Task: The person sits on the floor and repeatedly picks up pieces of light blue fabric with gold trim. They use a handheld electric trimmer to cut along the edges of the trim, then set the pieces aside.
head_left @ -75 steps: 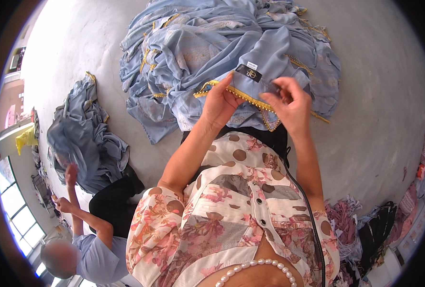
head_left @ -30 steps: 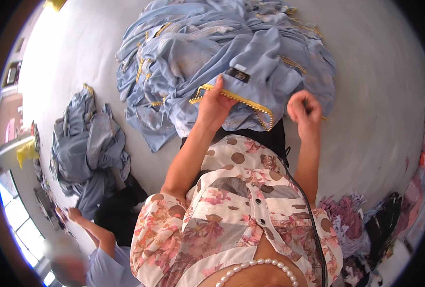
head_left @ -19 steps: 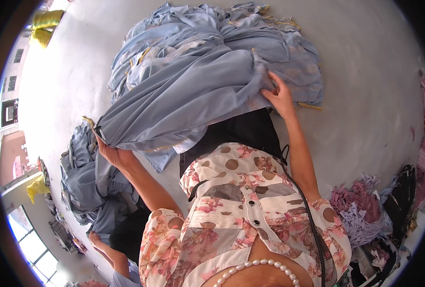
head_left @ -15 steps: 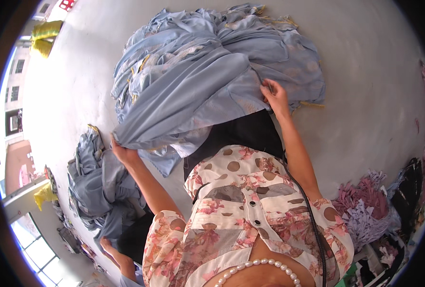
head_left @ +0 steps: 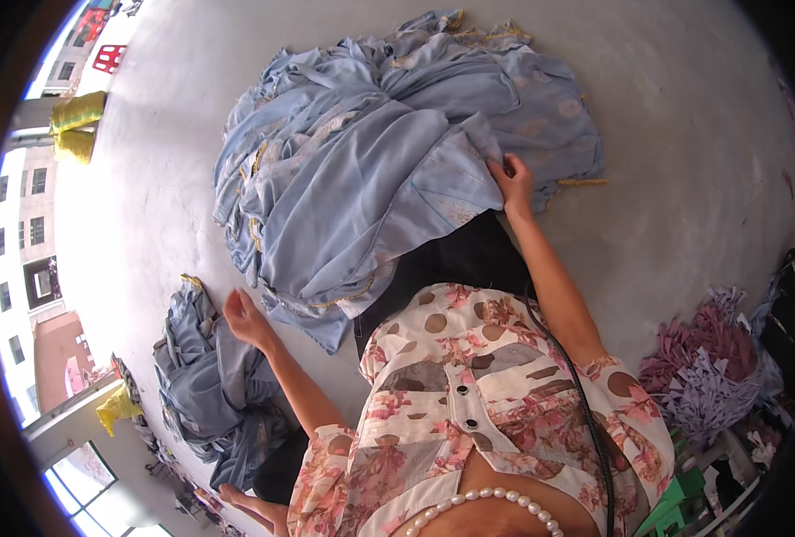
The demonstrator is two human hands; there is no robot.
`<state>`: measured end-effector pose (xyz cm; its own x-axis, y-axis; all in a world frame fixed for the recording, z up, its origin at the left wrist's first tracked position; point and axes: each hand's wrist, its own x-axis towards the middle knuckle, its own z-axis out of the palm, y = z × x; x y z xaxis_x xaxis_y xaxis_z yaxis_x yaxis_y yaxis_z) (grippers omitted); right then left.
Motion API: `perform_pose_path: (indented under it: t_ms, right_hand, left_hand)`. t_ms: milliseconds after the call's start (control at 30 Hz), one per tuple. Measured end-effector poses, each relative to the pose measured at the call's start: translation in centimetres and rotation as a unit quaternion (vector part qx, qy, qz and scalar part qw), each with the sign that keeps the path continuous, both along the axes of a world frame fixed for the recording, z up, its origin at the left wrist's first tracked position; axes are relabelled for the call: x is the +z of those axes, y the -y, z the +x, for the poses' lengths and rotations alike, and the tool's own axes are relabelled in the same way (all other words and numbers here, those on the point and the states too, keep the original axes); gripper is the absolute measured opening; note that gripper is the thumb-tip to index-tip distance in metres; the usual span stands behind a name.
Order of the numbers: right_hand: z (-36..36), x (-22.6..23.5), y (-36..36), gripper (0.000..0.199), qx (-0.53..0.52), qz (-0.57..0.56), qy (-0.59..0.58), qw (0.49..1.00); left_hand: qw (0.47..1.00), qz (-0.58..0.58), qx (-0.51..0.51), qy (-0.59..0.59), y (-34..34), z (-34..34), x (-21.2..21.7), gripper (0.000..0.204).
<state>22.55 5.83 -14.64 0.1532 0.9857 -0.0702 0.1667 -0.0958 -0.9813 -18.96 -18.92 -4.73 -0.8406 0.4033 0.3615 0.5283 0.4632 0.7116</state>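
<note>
A big heap of light blue garments [head_left: 388,152] with gold trim lies on the grey floor in front of me. My right hand [head_left: 512,179] pinches the edge of the top blue garment [head_left: 361,224], which drapes down over the heap toward my lap. My left hand [head_left: 245,318] hovers with loose fingers and nothing in it, just above a smaller pile of blue garments [head_left: 209,385] at my left. A dark cloth [head_left: 451,264] covers my lap under the draped garment.
Yellow sacks [head_left: 75,125] stand at the far left. A mound of purple and pink fabric scraps [head_left: 710,358] sits at the right, with a green stool [head_left: 675,510] below it. Another person's hand [head_left: 245,503] shows at the bottom left, near a yellow bag [head_left: 115,407].
My left hand held the garment stretched out to the left; it has let go and now hangs free over the small pile. The garment has dropped onto the heap. My right hand keeps its grip.
</note>
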Motion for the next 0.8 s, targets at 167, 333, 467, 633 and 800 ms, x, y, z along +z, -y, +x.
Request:
perform_pose_path:
  t_ms: [167,333,467,633,800]
  right_hand:
    - [-0.8,9.0,3.6,0.016,0.116,0.163,0.097,0.975]
    - [-2.7,10.4,6.8,0.022,0.207,0.348,0.229,0.885]
    - [-3.2,9.4,7.5,0.019,0.233,0.361,0.261,0.864]
    - [-3.7,9.7,7.6,0.020,0.245,0.396,0.255,0.847]
    - [-3.0,10.7,9.1,0.021,0.269,0.369,0.160,0.875]
  left_hand:
    - [0.934,0.111,-0.256,0.223,-10.3,11.2,6.8,0.021]
    - [0.808,-0.048,-0.534,0.245,-17.0,17.3,4.5,0.071]
    - [0.806,-0.120,-0.510,0.276,-17.6,19.1,4.5,0.069]
    - [0.810,-0.090,-0.485,0.316,-17.6,18.6,3.6,0.035]
    - [0.773,0.015,-0.453,0.444,-15.3,17.2,4.9,0.014]
